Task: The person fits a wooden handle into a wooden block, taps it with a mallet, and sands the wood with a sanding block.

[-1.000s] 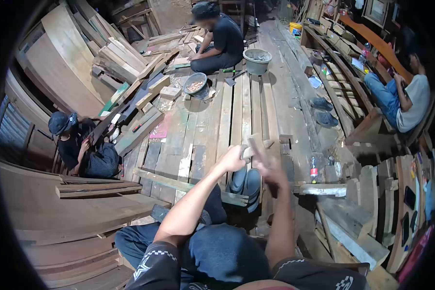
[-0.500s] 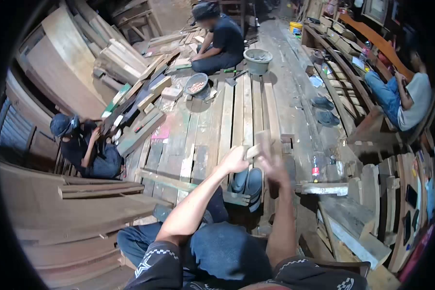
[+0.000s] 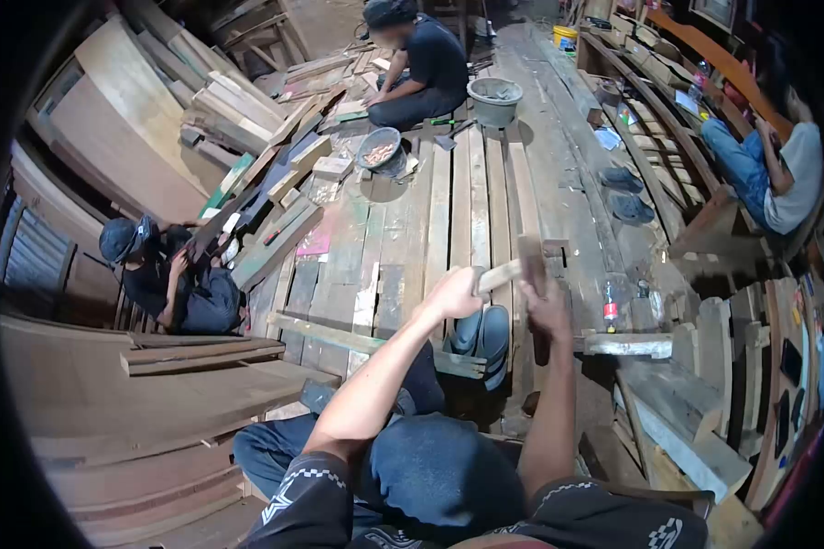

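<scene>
My left hand [image 3: 455,293] is closed around the near end of a short pale wooden piece [image 3: 501,274]. To its right, my right hand [image 3: 547,309] grips a long dark brown wooden tool or bar [image 3: 535,265], which points away from me. The far end of the pale piece lies against or just beside the dark one; whether they touch I cannot tell. Below my hands, a pair of dark sandals [image 3: 494,337] lies near a wooden crosspiece [image 3: 458,364].
A person [image 3: 426,69] sits on the floor ahead beside a grey bucket [image 3: 495,102] and a bowl [image 3: 378,151]. Another person [image 3: 178,274] works at left, and one [image 3: 787,174] sits at right. Planks [image 3: 128,91] lean at left; a bottle [image 3: 610,306] stands right.
My right hand and the dark piece, blurred before, now show clearly, a little farther right. The whole view has shifted slightly.
</scene>
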`<state>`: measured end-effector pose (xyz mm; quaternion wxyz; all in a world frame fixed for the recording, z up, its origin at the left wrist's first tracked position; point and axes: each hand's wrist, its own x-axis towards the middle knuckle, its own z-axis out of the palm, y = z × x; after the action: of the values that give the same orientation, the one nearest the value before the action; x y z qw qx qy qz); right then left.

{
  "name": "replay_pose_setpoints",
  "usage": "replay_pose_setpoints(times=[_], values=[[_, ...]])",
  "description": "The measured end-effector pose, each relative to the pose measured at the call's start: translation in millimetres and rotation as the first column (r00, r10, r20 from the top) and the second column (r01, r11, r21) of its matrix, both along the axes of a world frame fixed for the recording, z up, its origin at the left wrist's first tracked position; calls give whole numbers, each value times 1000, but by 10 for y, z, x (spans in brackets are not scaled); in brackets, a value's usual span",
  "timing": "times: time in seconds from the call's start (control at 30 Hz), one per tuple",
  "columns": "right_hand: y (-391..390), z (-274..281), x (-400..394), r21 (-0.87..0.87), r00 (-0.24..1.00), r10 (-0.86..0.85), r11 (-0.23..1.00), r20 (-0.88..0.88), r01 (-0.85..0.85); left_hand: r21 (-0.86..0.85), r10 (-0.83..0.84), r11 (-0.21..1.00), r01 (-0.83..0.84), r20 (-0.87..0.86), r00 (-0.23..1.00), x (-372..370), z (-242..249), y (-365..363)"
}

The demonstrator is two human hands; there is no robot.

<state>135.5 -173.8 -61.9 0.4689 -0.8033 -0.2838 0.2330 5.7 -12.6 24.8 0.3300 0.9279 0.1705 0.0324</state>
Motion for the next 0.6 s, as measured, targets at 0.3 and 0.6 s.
replay_pose_setpoints(times=[0.3,0.6], values=[[13,380,-120,232,994,45,973,-98,-21,-25,21,999,-22,-14,1000,-13,138,-34],[-58,274,-39,9,999,-36,999,-2,36,3,-33,999,33,-34,999,-2,201,-48]])
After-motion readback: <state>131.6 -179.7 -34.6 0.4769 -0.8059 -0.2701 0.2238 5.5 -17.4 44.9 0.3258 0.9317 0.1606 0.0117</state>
